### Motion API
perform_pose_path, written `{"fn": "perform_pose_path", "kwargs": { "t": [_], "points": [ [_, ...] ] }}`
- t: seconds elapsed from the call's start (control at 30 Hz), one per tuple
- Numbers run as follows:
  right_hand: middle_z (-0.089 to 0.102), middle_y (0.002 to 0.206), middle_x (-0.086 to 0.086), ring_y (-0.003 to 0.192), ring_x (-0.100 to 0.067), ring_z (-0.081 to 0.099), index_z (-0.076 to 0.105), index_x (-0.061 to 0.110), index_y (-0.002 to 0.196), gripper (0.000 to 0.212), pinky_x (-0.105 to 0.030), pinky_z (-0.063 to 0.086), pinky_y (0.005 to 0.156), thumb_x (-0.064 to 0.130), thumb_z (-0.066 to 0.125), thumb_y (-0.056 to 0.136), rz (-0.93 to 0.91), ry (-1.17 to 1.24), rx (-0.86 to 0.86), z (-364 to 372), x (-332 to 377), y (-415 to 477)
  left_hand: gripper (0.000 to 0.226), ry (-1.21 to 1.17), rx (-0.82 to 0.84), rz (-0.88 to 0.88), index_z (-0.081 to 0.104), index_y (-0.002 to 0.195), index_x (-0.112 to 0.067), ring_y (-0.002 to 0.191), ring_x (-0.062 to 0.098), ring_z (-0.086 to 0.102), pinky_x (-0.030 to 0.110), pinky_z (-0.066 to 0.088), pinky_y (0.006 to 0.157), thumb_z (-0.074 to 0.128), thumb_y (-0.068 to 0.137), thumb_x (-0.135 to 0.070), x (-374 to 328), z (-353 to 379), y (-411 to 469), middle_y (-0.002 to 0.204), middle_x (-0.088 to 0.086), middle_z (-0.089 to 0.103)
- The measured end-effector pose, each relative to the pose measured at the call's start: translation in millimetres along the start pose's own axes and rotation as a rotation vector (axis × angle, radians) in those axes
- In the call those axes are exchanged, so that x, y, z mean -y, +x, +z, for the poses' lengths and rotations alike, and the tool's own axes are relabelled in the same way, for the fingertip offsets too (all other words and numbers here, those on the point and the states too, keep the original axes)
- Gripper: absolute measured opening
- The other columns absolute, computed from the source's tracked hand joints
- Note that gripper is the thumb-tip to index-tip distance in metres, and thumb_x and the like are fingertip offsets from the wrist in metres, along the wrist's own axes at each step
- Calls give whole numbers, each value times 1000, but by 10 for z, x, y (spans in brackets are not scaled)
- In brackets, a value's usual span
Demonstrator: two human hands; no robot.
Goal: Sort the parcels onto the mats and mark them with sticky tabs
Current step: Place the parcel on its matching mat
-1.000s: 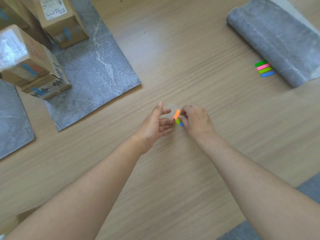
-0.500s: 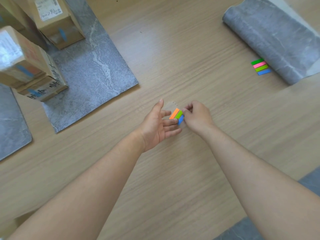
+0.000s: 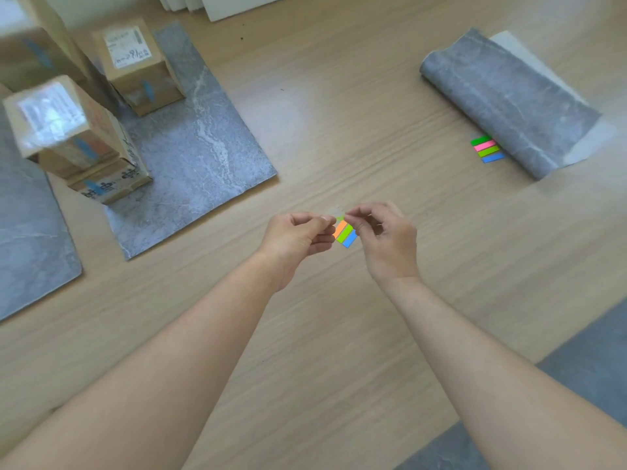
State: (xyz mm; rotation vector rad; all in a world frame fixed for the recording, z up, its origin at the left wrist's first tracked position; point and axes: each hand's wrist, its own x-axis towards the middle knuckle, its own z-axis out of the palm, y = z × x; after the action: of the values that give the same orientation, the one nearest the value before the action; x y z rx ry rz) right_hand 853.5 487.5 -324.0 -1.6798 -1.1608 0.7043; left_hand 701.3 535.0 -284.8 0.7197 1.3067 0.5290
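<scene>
Left hand: your left hand (image 3: 295, 234) is up over the wooden surface (image 3: 339, 113), fingers curled in, thumb and forefinger pinching the left edge of the tab sheet (image 3: 345, 232).
Right hand: your right hand (image 3: 390, 239) is right across from it, thumb and forefinger closed on the sheet's top corner, where a sliver of green peeks out; the other fingers are loosely bent behind.
Tab sheet: it's held between both hands, with orange, green and blue strips side by side, slanting down to the right on a clear backing.
Spare tabs: a second set of tabs (image 3: 487, 149), green, pink, lime and blue, lies flat on the wood, just beside the rolled mat (image 3: 502, 100) at your upper right.
Flat mat: the grey mat (image 3: 203, 157) lies spread out to your left.
Parcels: a small labelled parcel (image 3: 135, 66) stands at the mat's far end; nearer you, a taped parcel (image 3: 64, 130) sits on top of a low parcel (image 3: 112, 183) at the mat's left edge. A bigger box (image 3: 30, 52) shows behind them, blurred.
Other mats: one more mat (image 3: 27, 232) lies at your far left, and another mat (image 3: 583, 378) shows at your lower right.
</scene>
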Motion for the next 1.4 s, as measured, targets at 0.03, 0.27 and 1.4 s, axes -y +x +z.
{"fn": "perform_pose_path", "kwargs": {
  "t": [0.03, 0.27, 1.4],
  "points": [
    [66, 92, -1, 85, -1, 64, 78, 14, 89, 5, -13, 47, 74, 9, 77, 89, -60, -25, 17, -11, 50, -29, 18, -6, 1, 3, 73, 101, 4, 86, 25, 69, 32, 60, 84, 66, 94, -11, -34, -14, -38, 91, 16, 71],
    [60, 88, -7, 80, -22, 64, 78, 4, 95, 13, -37, 57, 72, 12, 70, 90, -364, -130, 110, -61, 233, -203, 19, 31, 30, -4, 71, 93, 0, 74, 22, 66, 29, 60, 77, 75, 90, -18, -135, -108, -322, 83, 15, 68],
    [66, 92, 5, 74, -17, 67, 73, 30, 97, 12, -49, 58, 65, 20, 67, 98, -220, 107, 380, 1009, 1095, -3380, 2, -36, -568, 315, 72, 90, -5, 69, 18, 65, 27, 59, 68, 73, 88, -5, 2229, -2171, -3390, 80, 12, 69]
  ]
}}
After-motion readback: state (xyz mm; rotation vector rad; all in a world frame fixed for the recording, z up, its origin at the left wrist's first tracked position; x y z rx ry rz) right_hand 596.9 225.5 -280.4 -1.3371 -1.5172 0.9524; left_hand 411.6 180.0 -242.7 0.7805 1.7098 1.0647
